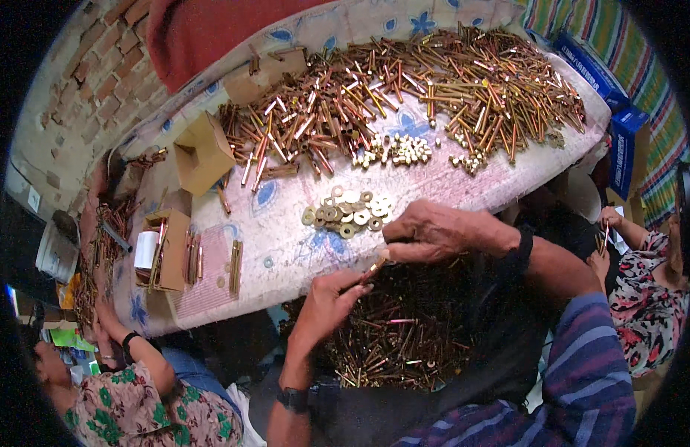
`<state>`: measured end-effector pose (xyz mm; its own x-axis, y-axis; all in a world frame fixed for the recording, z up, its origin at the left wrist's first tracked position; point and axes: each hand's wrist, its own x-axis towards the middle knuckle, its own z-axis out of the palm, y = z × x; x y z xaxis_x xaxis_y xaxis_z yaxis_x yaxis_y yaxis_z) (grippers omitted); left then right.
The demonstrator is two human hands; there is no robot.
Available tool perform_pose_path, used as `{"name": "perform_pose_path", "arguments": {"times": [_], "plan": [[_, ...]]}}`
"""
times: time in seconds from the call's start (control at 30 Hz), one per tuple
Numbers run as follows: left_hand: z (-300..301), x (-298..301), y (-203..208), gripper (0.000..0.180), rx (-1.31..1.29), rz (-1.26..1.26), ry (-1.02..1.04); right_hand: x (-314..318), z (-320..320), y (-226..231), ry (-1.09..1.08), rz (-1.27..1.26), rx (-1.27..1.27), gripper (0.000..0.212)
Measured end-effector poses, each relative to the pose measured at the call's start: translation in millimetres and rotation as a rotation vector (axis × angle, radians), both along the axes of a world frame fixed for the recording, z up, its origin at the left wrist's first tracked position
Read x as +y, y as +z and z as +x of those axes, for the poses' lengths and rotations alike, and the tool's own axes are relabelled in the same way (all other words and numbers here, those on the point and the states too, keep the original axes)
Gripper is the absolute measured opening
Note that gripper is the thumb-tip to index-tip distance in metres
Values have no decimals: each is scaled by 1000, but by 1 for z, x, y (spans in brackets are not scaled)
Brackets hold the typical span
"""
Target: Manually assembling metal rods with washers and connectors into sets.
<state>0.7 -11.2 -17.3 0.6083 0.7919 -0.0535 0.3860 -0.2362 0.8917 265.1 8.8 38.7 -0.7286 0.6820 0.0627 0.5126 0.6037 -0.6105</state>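
Observation:
Over the table's near edge, my left hand (328, 304) pinches a short brassy metal bolt (373, 267) between thumb and fingers. My right hand (442, 229) is closed at the bolt's upper end, its thumb and fingertips together there; whatever small part they grip is hidden. Just beyond the right fingertips lies a heap of flat washers (348, 211), silver and brassy. Farther back sit small piles of shiny nuts (410, 150). Below my hands, a dark mass of loose brassy bolts (401, 339) fills the space in front of my lap.
Long metal bolts and sleeves (501, 97) cover the table's far side. An open cardboard box (166, 249) holds upright bolts, with an empty-looking carton (202, 153) behind it. Blue boxes (591, 71) stand at the far right. Other people sit left (136, 395) and right (647, 298).

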Motion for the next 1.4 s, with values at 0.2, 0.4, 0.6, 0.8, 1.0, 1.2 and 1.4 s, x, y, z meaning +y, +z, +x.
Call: {"name": "perform_pose_path", "arguments": {"times": [0.2,0.4,0.6,0.8,1.0,1.2,1.4], "plan": [[-2,6,6,25,25,-23,40,3,-5,5,-163,26,3,27],[-2,9,0,22,-6,-70,50,1,-8,3,-208,-121,52,17],[-2,7,4,23,16,-155,15,-2,-6,0,-155,10,83,17],[-5,4,2,23,52,-147,9,-7,-7,3,-109,120,-77,19],[-5,5,-2,23,22,-137,-26,-5,-8,-1,-175,-4,-82,35],[-1,9,0,24,42,-107,-28,-3,-6,-6,-138,153,145,32],[0,1,1,24,-4,-22,-50,-4,-7,-1,-133,52,-118,31]]}}
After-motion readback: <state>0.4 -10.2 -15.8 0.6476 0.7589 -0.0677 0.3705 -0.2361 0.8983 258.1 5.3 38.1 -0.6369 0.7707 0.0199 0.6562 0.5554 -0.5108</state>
